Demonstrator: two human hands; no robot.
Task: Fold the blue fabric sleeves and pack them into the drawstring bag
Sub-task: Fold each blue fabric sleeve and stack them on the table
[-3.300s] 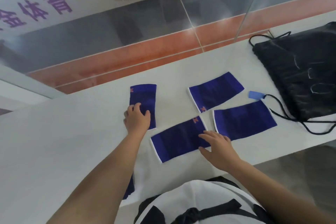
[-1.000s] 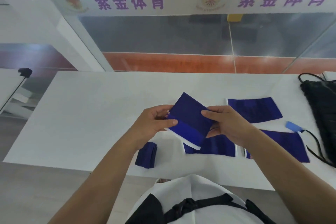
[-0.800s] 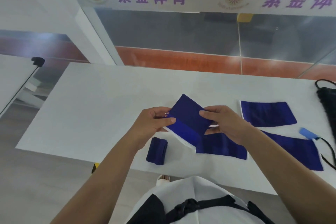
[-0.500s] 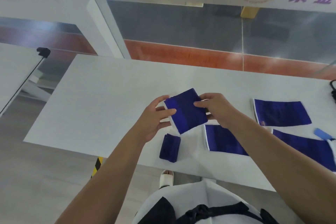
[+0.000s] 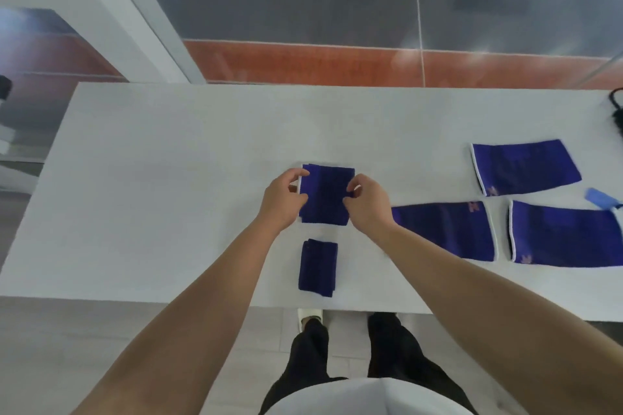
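Head view: the drawstring bag (image 5: pixel 617 111) is cut off far right of my fingers (image 5: pixel 296 178), which pinch one half-folded sleeve (image 5: pixel 325 194); five sleeves total.

Far to the right of my fingers (image 5: pixel 354 184), the drawstring bag (image 5: pixel 617 111) is cut off by the frame edge; only a black sliver and cord loop show. The blue tag (image 5: pixel 601 198) there is partly cropped too. My right forearm covers the near end of one flat sleeve (image 5: pixel 448 229). The orange marks on the sleeves are too blurred to read. The folded sleeve (image 5: pixel 325 194) between my fingers hides its inner layers.
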